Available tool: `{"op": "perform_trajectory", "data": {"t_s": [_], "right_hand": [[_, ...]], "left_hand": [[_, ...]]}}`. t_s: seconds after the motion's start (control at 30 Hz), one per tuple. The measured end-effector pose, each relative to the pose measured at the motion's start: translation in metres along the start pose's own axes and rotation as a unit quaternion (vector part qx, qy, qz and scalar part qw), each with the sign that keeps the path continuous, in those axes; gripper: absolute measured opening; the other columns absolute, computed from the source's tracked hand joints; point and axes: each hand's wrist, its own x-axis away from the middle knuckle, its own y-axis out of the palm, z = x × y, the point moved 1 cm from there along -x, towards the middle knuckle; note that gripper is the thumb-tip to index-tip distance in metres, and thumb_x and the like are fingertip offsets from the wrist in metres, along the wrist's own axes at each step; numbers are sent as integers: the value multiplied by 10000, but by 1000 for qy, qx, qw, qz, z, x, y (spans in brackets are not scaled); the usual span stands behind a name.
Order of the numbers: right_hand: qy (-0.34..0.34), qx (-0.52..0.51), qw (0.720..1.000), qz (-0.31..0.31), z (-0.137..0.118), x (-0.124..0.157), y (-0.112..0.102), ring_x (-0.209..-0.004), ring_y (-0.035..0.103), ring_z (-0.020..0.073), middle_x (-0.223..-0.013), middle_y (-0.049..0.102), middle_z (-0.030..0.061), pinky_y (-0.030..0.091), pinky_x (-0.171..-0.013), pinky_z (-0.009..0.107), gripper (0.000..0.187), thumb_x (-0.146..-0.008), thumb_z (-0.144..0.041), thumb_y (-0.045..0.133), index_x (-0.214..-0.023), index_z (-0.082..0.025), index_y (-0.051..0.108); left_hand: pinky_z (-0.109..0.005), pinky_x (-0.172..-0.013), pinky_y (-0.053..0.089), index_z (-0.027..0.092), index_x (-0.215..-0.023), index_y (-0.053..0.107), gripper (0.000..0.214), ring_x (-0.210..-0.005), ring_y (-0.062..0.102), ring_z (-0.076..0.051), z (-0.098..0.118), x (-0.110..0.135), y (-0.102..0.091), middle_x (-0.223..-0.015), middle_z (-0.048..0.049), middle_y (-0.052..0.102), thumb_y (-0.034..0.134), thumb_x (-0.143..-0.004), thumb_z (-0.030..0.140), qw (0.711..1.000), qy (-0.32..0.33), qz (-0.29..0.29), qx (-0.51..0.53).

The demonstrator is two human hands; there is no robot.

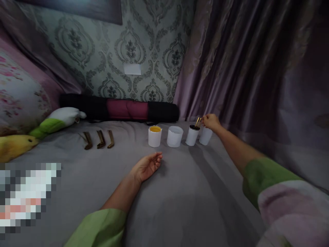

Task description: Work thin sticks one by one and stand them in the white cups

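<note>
Four white cups stand in a row on the grey sheet, so several in all: the leftmost cup has a yellow inside, and a wider white cup is beside it. Thin gold-coloured sticks rise from a white cup with a dark top. My right hand is over the rightmost white cup, close to the sticks, its fingers pinched; what they hold is too small to make out. My left hand rests on the sheet before the cups, palm turned inward, fingers loosely curled and holding nothing.
Three bundles of gold-brown metal pieces, including a middle bundle, lie to the left. Behind is a long black and maroon roll against the wall. Plush toys are at the left, and a purple curtain hangs at the right.
</note>
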Motion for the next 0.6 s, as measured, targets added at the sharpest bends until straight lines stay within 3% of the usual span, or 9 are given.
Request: {"op": "perform_trajectory", "data": {"t_s": [0.6], "right_hand": [[37, 8, 999, -2, 8, -2, 12, -429, 507, 98, -518, 552, 22, 443, -474, 233, 166, -780, -205, 467, -713, -128, 598]], "left_hand": [[-150, -457, 408, 76, -824, 554, 84, -541, 501, -53, 0, -2, -1, -714, -54, 570, 483, -784, 95, 1000, -1, 0, 4]]}}
